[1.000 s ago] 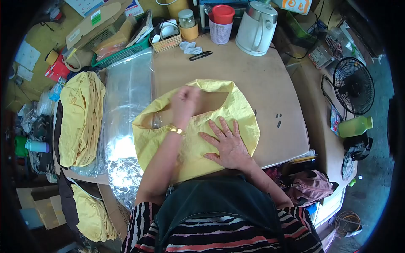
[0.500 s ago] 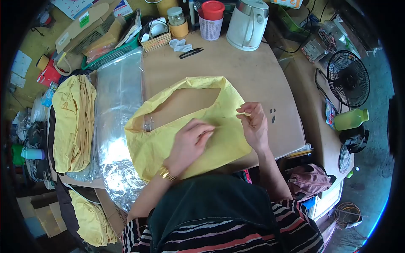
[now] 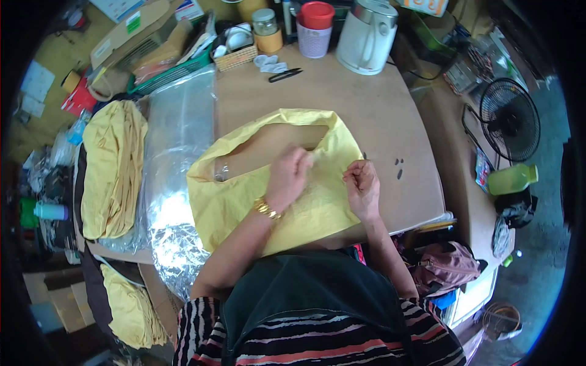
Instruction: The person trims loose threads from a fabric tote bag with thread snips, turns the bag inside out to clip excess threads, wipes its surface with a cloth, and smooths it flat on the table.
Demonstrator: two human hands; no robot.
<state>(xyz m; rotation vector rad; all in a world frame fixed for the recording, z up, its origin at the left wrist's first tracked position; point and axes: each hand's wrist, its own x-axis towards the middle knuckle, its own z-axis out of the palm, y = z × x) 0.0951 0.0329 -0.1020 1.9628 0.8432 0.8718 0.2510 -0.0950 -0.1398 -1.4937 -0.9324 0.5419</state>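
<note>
A yellow cloth bag point(image 3: 311, 210) with a broad loop-like strap lies flat on the brown-covered table in front of me. My left hand point(image 3: 290, 178), a gold band at its wrist, is over the middle of the bag, just below the opening. Its fingers are curled together and blurred at the tips; whatever they pinch is not visible. At the bag's right edge, my right hand point(image 3: 364, 189) has thumb and fingers pressed together. Anything between them is too small to make out. Small dark pieces point(image 3: 399, 168) lie on the table to the right.
Clear plastic sheeting point(image 3: 180, 140) and a stack of folded yellow cloth point(image 3: 113, 171) are on the left. Black thread snips point(image 3: 285, 75), a white kettle point(image 3: 366, 38) and a red-lidded cup point(image 3: 315, 30) stand at the back. A fan point(image 3: 510, 119) is at right.
My left hand has moved away from my body, up toward the bag's opening. My right hand has come slightly nearer to me along the bag's right edge. The whole view has shifted a little.
</note>
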